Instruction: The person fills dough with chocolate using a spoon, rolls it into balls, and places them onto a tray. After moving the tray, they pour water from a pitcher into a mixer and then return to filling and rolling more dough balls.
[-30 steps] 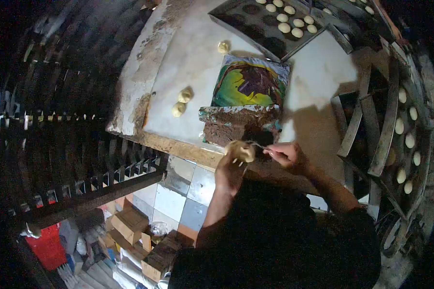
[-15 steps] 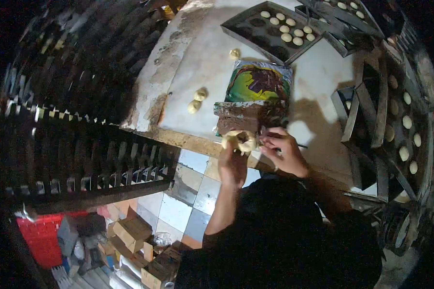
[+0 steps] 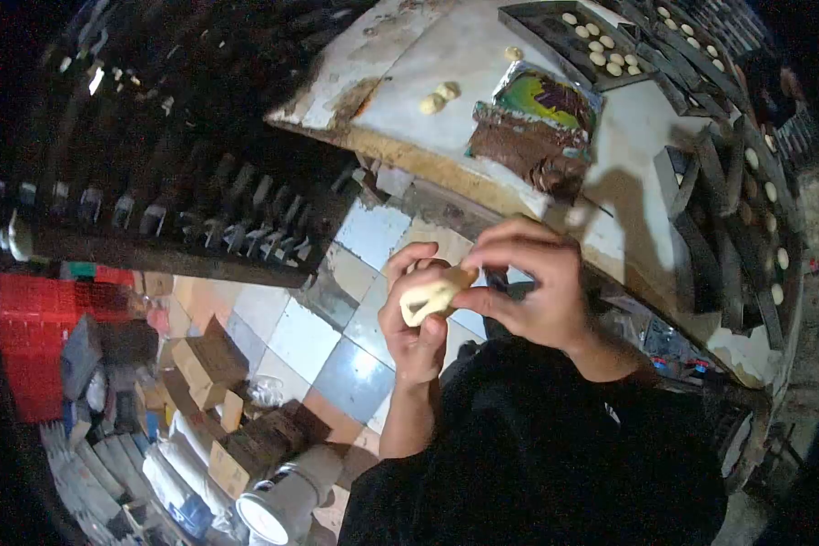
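Pale yellow dough (image 3: 430, 297) is held in the middle of the frame, beyond the front edge of the bench (image 3: 409, 55). It is cradled by the left hand (image 3: 412, 318), whose grip is closed around it, the thumb pressed to its lower side. The dough's right edge is pinched between thumb and forefinger of the right hand (image 3: 535, 289); a dark hollow is seen in its face.

On the bench, upper right of centre, brown paste (image 3: 523, 141) is spread over the near part of a colourful printed bag (image 3: 555, 96). Two touching dough balls (image 3: 440, 97) are seen left of the bag, and a single ball (image 3: 514, 54) just beyond it. Small rounds (image 3: 597, 59) are held in a dark metal tray (image 3: 548, 45) at upper right.
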A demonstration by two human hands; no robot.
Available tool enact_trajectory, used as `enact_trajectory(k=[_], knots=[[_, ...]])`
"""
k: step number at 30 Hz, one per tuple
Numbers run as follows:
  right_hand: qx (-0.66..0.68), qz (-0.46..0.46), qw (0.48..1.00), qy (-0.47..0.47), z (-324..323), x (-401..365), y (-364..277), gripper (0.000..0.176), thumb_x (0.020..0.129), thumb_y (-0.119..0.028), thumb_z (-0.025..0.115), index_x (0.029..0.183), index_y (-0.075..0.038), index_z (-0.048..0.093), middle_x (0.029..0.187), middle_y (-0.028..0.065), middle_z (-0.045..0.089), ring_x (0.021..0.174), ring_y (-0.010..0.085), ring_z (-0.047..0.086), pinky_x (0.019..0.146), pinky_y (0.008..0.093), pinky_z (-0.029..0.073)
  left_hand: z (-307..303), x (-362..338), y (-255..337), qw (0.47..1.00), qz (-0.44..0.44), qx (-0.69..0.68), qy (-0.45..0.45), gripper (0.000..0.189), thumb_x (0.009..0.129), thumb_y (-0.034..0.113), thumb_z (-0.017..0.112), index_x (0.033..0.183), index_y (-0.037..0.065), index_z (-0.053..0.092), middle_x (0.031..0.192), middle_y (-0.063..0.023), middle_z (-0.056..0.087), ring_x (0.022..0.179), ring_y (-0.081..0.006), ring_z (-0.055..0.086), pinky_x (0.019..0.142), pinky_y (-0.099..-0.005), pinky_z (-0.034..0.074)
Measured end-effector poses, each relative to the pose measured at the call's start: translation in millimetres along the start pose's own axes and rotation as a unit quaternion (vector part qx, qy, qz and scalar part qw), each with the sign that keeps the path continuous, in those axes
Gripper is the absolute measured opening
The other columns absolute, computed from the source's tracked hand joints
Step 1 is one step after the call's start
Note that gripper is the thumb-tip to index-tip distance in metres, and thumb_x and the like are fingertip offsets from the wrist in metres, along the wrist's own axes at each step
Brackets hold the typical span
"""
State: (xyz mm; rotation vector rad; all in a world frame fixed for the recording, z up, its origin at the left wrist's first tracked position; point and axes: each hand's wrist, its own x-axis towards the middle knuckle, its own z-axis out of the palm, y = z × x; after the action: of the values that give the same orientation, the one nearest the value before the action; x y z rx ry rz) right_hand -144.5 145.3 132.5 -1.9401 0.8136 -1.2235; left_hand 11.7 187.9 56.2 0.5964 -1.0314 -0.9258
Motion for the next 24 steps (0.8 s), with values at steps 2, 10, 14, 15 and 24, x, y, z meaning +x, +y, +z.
enact_trajectory(k=[2,10,14,15,24], knots=[[0.169,0.196,0.963,-0.079,12,-15,-10,0.029,0.078,-0.015,0.08,0.098,0.001,0.068,0.087,0.0065,0.066,0.07,0.0094,0.062,0.063,0.0244,0.051,-10,-24,9,0.992,0.076,0.102,0.002,0.038,0.088,0.031,0.067,0.114,0.005,0.059,0.129,-0.0204,0.048,0.107,-0.0292,0.055,0.089,-0.0394,0.046],[-0.111,-0.049,0.992,-0.025,45,-50,-71,0.027,0.073,-0.007,0.077,0.095,0.004,0.066,0.089,0.0114,0.063,0.079,0.0243,0.065,0.069,0.033,0.054,8,-54,74,0.842,0.114,0.527,-0.02,0.054,0.081,0.007,0.067,0.133,0.007,0.052,0.094,-0.0113,0.051,0.085,-0.0213,0.055,0.073,-0.031,0.045],[-0.152,-0.135,0.979,-0.005,17,-60,-66,0.027,0.068,-0.008,0.083,0.088,0.003,0.07,0.1,0.0138,0.063,0.077,0.0203,0.065,0.066,0.0291,0.053,33,-52,61,0.987,0.028,0.15,0.041,0.052,0.08,0.022,0.069,0.127,0.005,0.055,0.1,-0.0101,0.043,0.093,-0.0211,0.049,0.079,-0.0332,0.042],[-0.146,-0.097,0.984,0.017,6,-64,-69,0.027,0.068,-0.009,0.084,0.089,0.002,0.07,0.1,0.0131,0.063,0.075,0.0186,0.064,0.064,0.0277,0.052,39,-55,58,0.999,-0.007,0.05,0.021,0.048,0.083,0.031,0.065,0.123,0.005,0.058,0.103,-0.0103,0.041,0.094,-0.0221,0.047,0.081,-0.0346,0.041],[-0.033,-0.055,0.981,0.182,-107,-116,-53,0.02,0.069,-0.002,0.074,0.088,0.001,0.071,0.087,0.0158,0.068,0.069,0.0206,0.065,0.062,0.0274,0.05,157,-26,-12,0.985,0.114,0.02,-0.129,0.032,0.086,0.037,0.069,0.1,0.01,0.061,0.103,-0.0117,0.04,0.086,-0.0225,0.044,0.073,-0.0336,0.042]])
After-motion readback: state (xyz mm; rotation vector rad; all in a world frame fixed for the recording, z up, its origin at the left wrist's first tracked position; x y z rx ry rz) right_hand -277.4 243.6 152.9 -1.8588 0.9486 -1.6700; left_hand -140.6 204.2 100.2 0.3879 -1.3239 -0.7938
